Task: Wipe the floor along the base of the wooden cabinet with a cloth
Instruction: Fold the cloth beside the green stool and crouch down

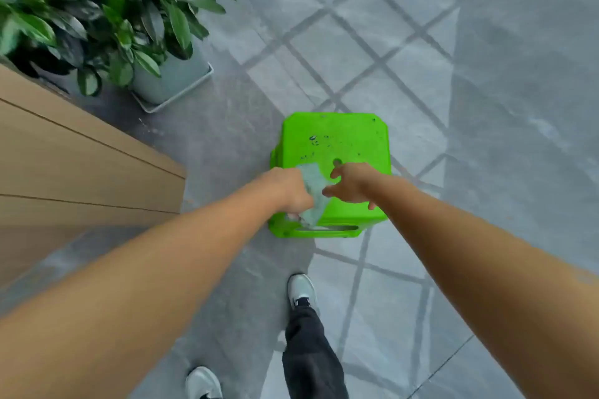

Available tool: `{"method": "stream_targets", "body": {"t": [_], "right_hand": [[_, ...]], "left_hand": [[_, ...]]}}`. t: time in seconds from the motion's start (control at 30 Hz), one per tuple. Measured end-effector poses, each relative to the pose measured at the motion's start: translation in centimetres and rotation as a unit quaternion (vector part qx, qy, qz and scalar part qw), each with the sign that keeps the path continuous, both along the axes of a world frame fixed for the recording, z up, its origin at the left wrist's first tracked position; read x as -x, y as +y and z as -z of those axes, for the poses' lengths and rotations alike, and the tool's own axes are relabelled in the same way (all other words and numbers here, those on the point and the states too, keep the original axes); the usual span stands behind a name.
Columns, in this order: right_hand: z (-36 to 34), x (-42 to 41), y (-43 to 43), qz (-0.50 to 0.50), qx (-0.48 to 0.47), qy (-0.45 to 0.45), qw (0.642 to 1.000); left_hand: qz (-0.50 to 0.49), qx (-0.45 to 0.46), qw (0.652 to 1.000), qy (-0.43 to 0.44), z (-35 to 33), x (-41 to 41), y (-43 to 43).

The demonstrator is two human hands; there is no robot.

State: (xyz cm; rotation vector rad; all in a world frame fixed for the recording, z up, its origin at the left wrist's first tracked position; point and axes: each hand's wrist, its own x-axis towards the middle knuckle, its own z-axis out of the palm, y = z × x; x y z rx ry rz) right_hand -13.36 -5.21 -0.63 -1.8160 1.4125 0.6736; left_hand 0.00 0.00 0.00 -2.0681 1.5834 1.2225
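A pale grey-green cloth (313,191) hangs from my left hand (288,191), which is closed around it above the near edge of a bright green plastic stool (337,139). My right hand (351,185) hovers just right of the cloth with fingers spread, its fingertips close to the cloth and nothing gripped. The wooden cabinet (74,165) runs along the left side, its corner ending about a stool's width left of the stool. Grey floor (214,146) lies along the cabinet's base between it and the stool.
A leafy potted plant (107,10) in a pale square pot (176,78) stands on the floor beyond the cabinet's end. My two feet in grey shoes (301,290) are on the grey tiles behind the stool. Tiled floor stretches to the right.
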Motion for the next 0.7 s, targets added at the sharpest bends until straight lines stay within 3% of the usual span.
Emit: {"method": "stream_targets", "body": {"t": [0.1, 0.23, 0.3, 0.4, 0.53, 0.7], "right_hand": [[9.4, 0.6, 1.0, 0.113, 0.035, -0.049, 0.992], [17.9, -0.7, 3.6, 0.261, 0.206, -0.092, 0.939], [19.6, -2.1, 5.1, 0.265, 0.299, -0.101, 0.911], [20.4, -4.6, 8.3, 0.243, 0.344, -0.135, 0.897], [20.6, -8.2, 12.1, 0.156, 0.32, -0.145, 0.923], [22.0, -14.3, 18.3, 0.053, 0.157, -0.211, 0.963]], "left_hand": [[-0.089, 0.059, 0.994, -0.021, 8.9, 0.4, -0.5], [-0.211, 0.186, 0.96, 0.005, 17.6, 1.3, 1.2], [-0.282, 0.247, 0.926, 0.041, 20.2, 1.1, 2.5], [-0.358, 0.292, 0.875, 0.147, 22.1, 0.4, 5.1], [-0.486, 0.209, 0.814, 0.24, 23.0, -2.8, 10.1], [-0.55, 0.129, 0.795, 0.222, 24.4, -10.7, 19.8]]}}
